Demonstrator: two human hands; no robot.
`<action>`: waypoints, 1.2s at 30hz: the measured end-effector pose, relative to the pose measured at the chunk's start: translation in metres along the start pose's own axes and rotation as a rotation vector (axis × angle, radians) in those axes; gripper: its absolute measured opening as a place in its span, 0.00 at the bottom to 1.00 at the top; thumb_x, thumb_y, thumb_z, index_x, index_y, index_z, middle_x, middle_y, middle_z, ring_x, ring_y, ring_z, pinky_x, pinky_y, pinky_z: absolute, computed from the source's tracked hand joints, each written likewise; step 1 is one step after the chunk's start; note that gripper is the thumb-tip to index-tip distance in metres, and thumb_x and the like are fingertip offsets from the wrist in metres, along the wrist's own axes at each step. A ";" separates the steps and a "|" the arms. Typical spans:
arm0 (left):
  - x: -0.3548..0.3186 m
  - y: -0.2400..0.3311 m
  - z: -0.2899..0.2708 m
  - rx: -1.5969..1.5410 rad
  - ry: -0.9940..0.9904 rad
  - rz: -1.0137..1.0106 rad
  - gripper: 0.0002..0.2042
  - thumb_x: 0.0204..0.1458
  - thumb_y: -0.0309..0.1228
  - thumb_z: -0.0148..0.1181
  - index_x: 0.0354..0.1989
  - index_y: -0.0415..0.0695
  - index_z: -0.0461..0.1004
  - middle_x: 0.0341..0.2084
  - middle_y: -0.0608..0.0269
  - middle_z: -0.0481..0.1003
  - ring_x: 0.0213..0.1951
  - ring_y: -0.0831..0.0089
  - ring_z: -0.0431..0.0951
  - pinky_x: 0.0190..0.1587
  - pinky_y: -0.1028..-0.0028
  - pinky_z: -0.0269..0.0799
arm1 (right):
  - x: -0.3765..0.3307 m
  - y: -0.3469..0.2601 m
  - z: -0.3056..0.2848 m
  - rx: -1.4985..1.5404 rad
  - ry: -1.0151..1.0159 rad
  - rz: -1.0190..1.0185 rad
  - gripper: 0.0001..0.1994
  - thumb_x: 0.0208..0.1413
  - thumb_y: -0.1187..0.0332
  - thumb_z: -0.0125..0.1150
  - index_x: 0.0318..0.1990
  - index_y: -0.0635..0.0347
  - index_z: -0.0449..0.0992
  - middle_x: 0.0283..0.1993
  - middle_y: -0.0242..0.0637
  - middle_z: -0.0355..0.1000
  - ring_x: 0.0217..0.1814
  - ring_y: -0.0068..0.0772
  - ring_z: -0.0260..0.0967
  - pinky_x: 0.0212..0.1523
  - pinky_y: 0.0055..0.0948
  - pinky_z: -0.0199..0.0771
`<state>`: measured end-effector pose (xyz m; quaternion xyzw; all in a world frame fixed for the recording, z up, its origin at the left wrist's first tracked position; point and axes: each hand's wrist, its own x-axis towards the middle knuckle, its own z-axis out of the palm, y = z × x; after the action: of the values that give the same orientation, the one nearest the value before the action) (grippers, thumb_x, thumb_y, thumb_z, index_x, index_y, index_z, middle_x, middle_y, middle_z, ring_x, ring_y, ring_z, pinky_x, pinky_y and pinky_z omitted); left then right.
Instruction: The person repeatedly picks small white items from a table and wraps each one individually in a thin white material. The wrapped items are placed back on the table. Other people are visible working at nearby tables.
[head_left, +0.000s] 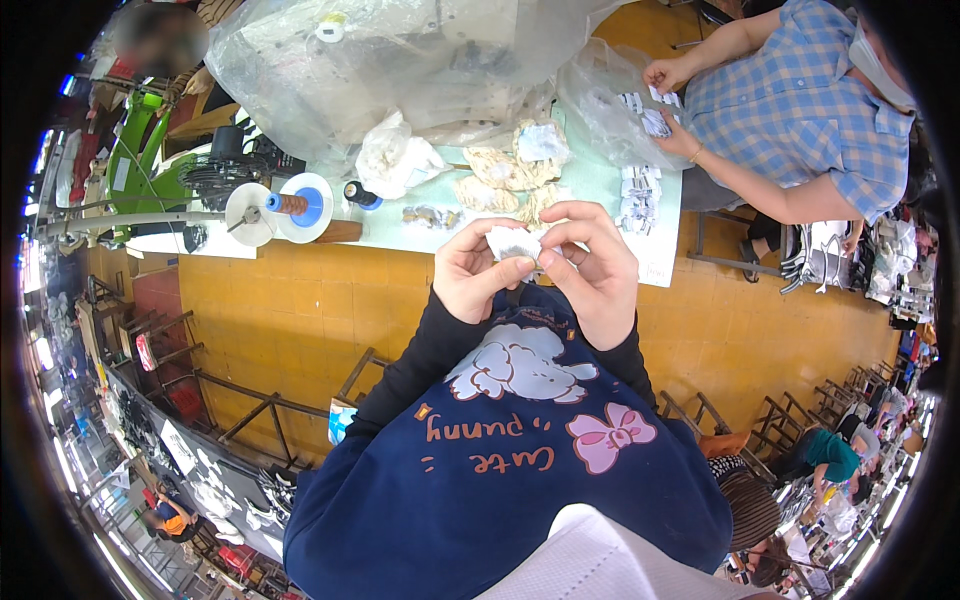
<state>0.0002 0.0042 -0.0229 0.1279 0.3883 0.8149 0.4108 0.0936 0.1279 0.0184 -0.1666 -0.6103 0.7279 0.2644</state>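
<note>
A thin stack of small white labels (513, 242) is held in front of my chest, its edges fanned out a little. My left hand (468, 272) grips the stack between thumb and fingers. From the other side, my right hand (600, 262) pinches the edge of the labels with thumb and forefinger, its other fingers curled above. Both hands are at the near edge of the pale green table (400, 232). Just beyond them lie bunched cream cloth bundles (490, 192). What the right fingertips pinch is partly hidden.
Across the table, a big clear plastic sheet (380, 75) and a white plastic bag (397, 160) lie. Thread spools (290, 205) stand at left beside a green machine (135, 165). A co-worker in a checked shirt (790, 110) handles labels at right, near label stacks (638, 200).
</note>
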 end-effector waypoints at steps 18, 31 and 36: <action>0.003 0.005 0.002 -0.019 -0.005 -0.046 0.16 0.47 0.15 0.64 0.45 0.34 0.71 0.35 0.59 0.76 0.34 0.77 0.75 0.30 0.81 0.69 | 0.004 0.000 -0.001 -0.079 0.012 -0.047 0.05 0.51 0.80 0.62 0.36 0.69 0.77 0.50 0.41 0.67 0.41 0.24 0.70 0.37 0.20 0.73; 0.003 0.007 0.004 0.030 0.002 -0.044 0.17 0.47 0.15 0.64 0.46 0.34 0.71 0.37 0.59 0.76 0.35 0.77 0.76 0.31 0.81 0.70 | 0.005 -0.001 -0.001 -0.069 0.013 -0.034 0.05 0.52 0.80 0.61 0.37 0.70 0.77 0.49 0.42 0.67 0.40 0.25 0.71 0.37 0.20 0.74; 0.004 0.005 0.004 0.064 0.025 -0.039 0.19 0.48 0.15 0.63 0.48 0.35 0.67 0.36 0.59 0.76 0.34 0.78 0.76 0.31 0.81 0.71 | 0.007 -0.001 -0.003 -0.161 0.005 -0.062 0.06 0.52 0.80 0.59 0.37 0.69 0.78 0.49 0.41 0.68 0.38 0.24 0.72 0.35 0.20 0.73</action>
<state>-0.0029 0.0079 -0.0171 0.1234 0.4218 0.7952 0.4177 0.0900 0.1346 0.0193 -0.1703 -0.6711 0.6675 0.2741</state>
